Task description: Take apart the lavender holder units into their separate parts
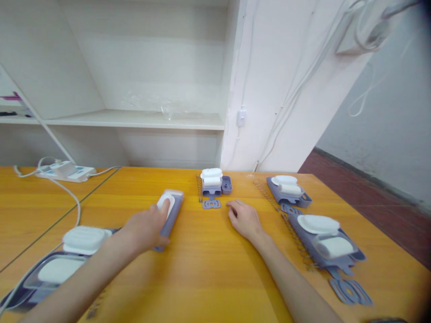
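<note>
My left hand [148, 226] is closed on a long grey-blue case [172, 220] with a white oval piece at its far end. A finger lies over the white piece and another digit shows by the near end; the rest of the grip is hidden. On the table, my right hand [245, 219] rests with curled fingers and nothing visible in them. Just beyond it stands a small parts set: a grey-blue base [211, 190] bearing white rounded pieces [212, 176], a grey-blue cup [226, 185], a flat slotted plate [211, 204] and a dark coil [199, 187].
Similar sets with white pieces lie at the right, on one base [281, 194] and a nearer base [305, 229]. Another white piece [84, 240] sits at the left, partly behind my forearm. A power strip [67, 171] trails a white cable [72, 195]. A shelf [141, 119] stands behind.
</note>
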Demonstrator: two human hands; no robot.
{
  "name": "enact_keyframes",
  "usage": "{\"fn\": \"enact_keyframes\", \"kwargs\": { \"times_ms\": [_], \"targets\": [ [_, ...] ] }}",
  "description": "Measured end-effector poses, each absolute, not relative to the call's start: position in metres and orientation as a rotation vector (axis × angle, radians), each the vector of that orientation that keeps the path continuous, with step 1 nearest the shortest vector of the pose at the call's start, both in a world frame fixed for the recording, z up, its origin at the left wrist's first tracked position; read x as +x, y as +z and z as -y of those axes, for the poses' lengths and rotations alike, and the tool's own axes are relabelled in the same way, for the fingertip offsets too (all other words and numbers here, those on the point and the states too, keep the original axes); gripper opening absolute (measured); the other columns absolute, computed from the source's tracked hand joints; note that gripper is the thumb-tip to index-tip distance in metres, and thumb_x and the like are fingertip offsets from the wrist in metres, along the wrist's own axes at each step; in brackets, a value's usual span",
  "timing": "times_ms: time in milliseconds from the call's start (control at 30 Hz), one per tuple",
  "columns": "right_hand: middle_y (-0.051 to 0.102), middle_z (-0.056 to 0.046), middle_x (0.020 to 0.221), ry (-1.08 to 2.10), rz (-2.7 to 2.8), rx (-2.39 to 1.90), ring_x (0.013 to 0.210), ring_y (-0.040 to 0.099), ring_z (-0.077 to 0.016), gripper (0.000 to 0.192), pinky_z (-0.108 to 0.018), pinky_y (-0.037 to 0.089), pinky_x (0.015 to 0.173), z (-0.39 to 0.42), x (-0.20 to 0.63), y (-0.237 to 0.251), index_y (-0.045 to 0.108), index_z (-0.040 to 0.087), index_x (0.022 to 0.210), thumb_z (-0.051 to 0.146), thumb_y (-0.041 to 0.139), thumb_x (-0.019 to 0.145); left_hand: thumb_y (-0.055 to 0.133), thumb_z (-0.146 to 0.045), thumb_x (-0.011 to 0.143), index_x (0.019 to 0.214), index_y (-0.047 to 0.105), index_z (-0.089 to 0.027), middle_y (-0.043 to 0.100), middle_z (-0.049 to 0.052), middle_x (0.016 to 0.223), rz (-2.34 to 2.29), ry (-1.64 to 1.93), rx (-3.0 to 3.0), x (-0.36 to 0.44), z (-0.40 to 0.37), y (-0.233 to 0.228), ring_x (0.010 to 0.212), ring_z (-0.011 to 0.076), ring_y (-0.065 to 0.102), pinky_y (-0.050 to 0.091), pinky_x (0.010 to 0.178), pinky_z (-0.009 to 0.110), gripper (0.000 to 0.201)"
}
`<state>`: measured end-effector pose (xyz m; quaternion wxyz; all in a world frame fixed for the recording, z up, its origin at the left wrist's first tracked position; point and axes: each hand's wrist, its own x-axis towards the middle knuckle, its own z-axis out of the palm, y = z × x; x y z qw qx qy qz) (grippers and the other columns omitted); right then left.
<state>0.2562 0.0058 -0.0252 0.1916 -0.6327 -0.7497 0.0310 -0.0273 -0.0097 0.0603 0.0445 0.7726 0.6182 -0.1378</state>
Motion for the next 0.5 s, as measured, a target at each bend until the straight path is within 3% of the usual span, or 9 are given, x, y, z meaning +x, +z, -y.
{"fn": "enact_keyframes", "kwargs": {
  "times_ms": [133,233,333,500],
  "targets": [
    [0.067,-0.004,0.096,0.089,2.084,-1.738,0.086,0.061,-0.0163,0.024,-0.025,0.041,0.073,-0.006,0.257,-0.028,0.065,0.023,0.1,0.023,0.043,0.088,0.07,-0.012,0.057,0.143,0.028,-0.025,0.059,0.016,0.118,-1.74,-0.42,2.434,-0.012,0.063,0.06,0.097,0.0369,0.062,0.048,0.082,0.049,0.097],
    [0.067,-0.004,0.094,0.089,2.056,-1.685,0.083,0.061,-0.0164,0.024,-0.025,0.042,0.073,-0.006,0.258,-0.03,0.065,0.023,0.098,0.022,0.043,0.088,0.058,-0.012,0.071,0.139,0.033,-0.037,0.058,0.009,0.122,-1.481,-0.048,2.584,-0.007,0.073,0.049,0.102,0.0304,0.06,0.047,0.087,0.046,0.077],
    [0.065,-0.005,0.096,0.076,1.995,-1.613,0.084,0.06,-0.0164,0.029,-0.026,0.044,0.075,-0.004,0.26,-0.032,0.063,0.021,0.104,0.022,0.038,0.09,0.046,-0.015,0.083,0.137,0.033,-0.039,0.056,0.005,0.125,-1.273,0.148,2.587,0.0,0.063,0.041,0.105,0.0262,0.059,0.046,0.089,0.044,0.061],
    [0.062,-0.008,0.095,0.045,1.885,-1.502,0.085,0.059,-0.0162,0.035,-0.027,0.046,0.078,0.004,0.262,-0.03,0.057,0.016,0.113,0.028,0.03,0.094,0.037,-0.013,0.087,0.138,0.033,-0.036,0.049,0.003,0.133,-1.145,0.346,2.619,0.02,0.043,0.036,0.115,0.0241,0.051,0.043,0.096,0.043,0.055]
  ]
}}
